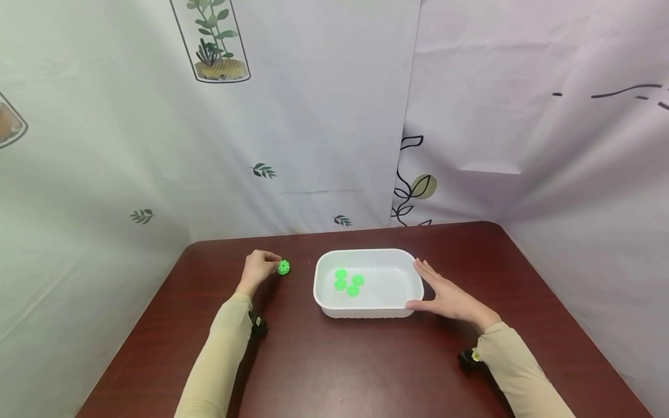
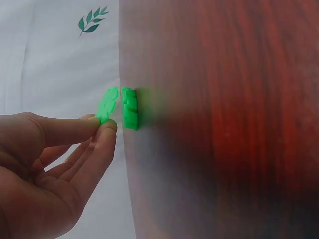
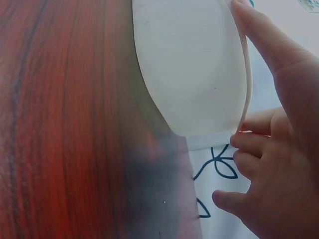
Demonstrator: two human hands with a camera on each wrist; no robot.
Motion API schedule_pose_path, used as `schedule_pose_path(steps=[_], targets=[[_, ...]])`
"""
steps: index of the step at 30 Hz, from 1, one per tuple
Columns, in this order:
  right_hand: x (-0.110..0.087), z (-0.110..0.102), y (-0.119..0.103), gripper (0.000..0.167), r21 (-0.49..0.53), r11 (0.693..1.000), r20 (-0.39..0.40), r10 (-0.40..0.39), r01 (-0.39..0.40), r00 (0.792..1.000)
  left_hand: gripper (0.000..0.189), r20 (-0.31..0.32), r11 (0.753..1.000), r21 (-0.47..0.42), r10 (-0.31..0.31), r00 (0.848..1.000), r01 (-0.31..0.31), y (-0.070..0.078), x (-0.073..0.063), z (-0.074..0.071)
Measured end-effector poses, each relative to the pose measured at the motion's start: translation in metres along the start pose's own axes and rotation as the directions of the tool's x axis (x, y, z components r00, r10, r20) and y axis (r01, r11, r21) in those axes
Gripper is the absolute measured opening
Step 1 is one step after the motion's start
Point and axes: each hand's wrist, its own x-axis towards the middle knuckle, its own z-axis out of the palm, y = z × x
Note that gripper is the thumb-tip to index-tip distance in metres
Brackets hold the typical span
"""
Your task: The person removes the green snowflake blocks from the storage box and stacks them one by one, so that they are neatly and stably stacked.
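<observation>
Thumb and fingertips of my left hand (image 1: 258, 268) pinch a thin green flower-shaped disc (image 2: 107, 105). Just beneath it on the table, a small stack of green flower-shaped discs (image 2: 130, 108) stands, its layers showing in the left wrist view. My right hand (image 1: 450, 298) spans the right end of a white rectangular tub (image 1: 366, 313), fingers spread. Its thumb rests on the near rim, and the fingertips touch the rim at the far corner. Inside the tub, toward its left side, lie several green flower-shaped discs (image 1: 352, 290), flat on the bottom.
The dark red-brown wooden table (image 1: 360, 360) carries the tub near its far edge. White cloth (image 1: 324, 116) with printed plants hangs behind and beside the table. Each wrist wears a small black device, such as the wrist camera (image 1: 468, 358) on the right.
</observation>
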Motion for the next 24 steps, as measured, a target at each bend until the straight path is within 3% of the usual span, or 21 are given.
schedule_pose_path(steps=[24], targets=[[-0.0006,0.0005,-0.0013,0.114,0.01,1.0,0.004,0.01,-0.01,1.0,0.021,0.009,0.998,0.058,-0.02,1.0,0.02,-0.0074,0.0052,0.0046]])
